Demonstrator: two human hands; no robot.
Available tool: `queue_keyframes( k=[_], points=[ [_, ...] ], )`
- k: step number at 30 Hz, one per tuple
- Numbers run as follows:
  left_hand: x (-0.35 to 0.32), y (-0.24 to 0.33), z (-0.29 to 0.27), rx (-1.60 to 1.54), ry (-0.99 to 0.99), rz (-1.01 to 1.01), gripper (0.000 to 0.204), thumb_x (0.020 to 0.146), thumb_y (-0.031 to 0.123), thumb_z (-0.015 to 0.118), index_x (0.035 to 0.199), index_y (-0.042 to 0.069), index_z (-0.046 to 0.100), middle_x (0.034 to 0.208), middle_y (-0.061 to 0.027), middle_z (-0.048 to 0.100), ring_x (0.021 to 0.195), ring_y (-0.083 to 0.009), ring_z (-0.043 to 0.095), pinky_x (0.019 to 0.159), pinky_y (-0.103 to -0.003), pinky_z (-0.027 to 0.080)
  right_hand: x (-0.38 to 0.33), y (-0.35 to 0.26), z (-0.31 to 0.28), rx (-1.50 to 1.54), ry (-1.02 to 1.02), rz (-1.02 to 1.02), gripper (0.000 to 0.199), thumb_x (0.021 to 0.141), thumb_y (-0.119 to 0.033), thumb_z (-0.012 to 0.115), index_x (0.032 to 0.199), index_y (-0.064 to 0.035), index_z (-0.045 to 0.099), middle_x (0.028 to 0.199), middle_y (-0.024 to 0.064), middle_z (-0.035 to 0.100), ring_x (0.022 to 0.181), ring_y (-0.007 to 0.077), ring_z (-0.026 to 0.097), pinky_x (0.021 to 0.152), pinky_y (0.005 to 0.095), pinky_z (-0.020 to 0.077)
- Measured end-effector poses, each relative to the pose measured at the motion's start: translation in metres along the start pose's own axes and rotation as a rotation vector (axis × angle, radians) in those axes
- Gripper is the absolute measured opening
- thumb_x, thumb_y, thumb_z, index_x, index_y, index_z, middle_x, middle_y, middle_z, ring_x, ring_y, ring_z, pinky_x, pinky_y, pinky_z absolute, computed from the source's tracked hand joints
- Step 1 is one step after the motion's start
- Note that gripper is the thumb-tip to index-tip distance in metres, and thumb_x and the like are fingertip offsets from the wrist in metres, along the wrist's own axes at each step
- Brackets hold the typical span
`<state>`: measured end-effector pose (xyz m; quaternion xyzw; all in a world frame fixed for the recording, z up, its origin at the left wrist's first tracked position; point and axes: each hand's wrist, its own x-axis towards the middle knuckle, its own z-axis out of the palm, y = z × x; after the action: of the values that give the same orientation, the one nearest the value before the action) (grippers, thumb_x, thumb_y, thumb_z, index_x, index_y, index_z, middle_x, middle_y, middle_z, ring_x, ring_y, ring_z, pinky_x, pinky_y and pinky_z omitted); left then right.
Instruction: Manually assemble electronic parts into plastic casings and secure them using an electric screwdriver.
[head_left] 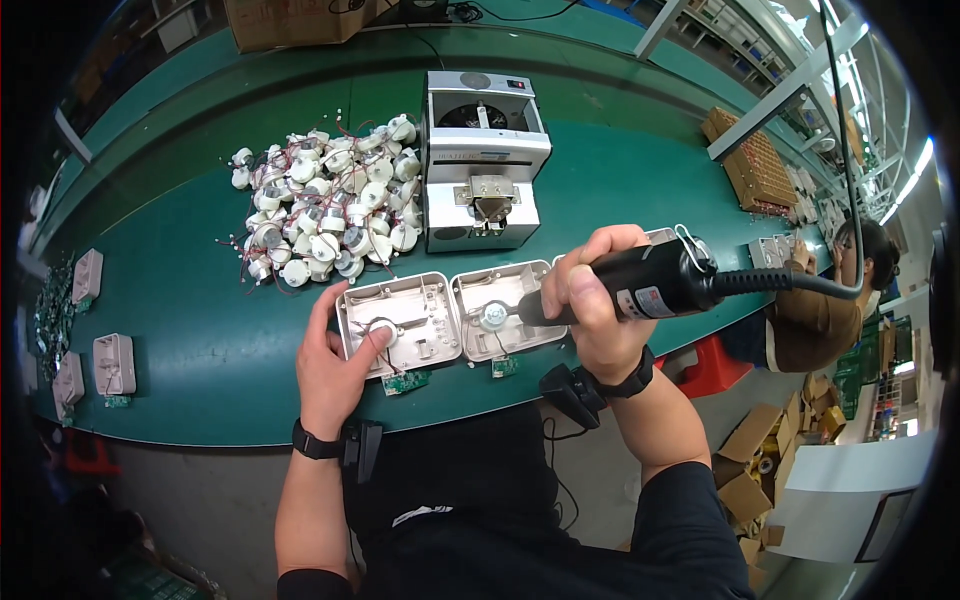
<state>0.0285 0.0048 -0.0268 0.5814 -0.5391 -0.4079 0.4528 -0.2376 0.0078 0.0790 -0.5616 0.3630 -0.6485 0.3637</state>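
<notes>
My right hand (607,325) is closed round a black electric screwdriver (655,282), tilted nearly level with its tip toward the left. Under its nose lies an open white plastic housing (535,282) with a round motor part (494,316) in it. Whether the tip touches anything is hard to see. At the left, my left hand (335,370) grips another white housing (428,318) by its side, the thumb pressed on a round part inside. Small green circuit boards (405,383) hang from the near edges of both housings by wires.
Behind the housings stands a grey screw feeder (482,165), with a heap of white motors and red wires (335,200) beside it. More housings (114,364) lie at the far left. The screwdriver's cable (850,200) rises at the right, where a co-worker (825,310) sits.
</notes>
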Motion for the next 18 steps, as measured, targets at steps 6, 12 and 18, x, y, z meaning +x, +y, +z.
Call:
queue_keyframes(
  k=[6, 12, 18],
  points=[
    [-0.001, 0.004, 0.003, -0.027, 0.008, -0.007, 0.069, 0.081, 0.023, 0.083, 0.142, 0.011, 0.053, 0.075, -0.0016, 0.068, 0.056, -0.0065, 0.052, 0.054, -0.026, 0.043, 0.002, 0.006, -0.004, 0.007, 0.006, -0.049, 0.022, 0.089, -0.004, 0.060, 0.105, -0.0020, 0.045, 0.072, 0.0099, 0.055, 0.057, 0.0167, 0.052, 0.057, 0.0330, 0.0494],
    [-0.004, 0.000, 0.001, -0.018, 0.017, 0.010, 0.070, 0.080, 0.026, 0.083, 0.142, 0.012, 0.054, 0.079, -0.0026, 0.070, 0.057, -0.0076, 0.052, 0.056, -0.027, 0.044, 0.012, 0.008, 0.002, -0.051, -0.026, 0.043, 0.020, 0.088, -0.004, 0.061, 0.101, -0.0010, 0.046, 0.072, 0.0094, 0.057, 0.058, 0.0161, 0.056, 0.057, 0.0318, 0.0508],
    [0.002, -0.003, 0.001, 0.052, 0.005, 0.044, 0.071, 0.078, 0.029, 0.084, 0.141, 0.013, 0.056, 0.079, -0.0021, 0.069, 0.058, -0.0088, 0.052, 0.056, -0.027, 0.045, 0.020, -0.002, 0.005, -0.049, -0.055, 0.054, 0.017, 0.087, -0.003, 0.062, 0.098, -0.0007, 0.048, 0.071, 0.0086, 0.059, 0.058, 0.0154, 0.058, 0.057, 0.0311, 0.0510]
  ],
)
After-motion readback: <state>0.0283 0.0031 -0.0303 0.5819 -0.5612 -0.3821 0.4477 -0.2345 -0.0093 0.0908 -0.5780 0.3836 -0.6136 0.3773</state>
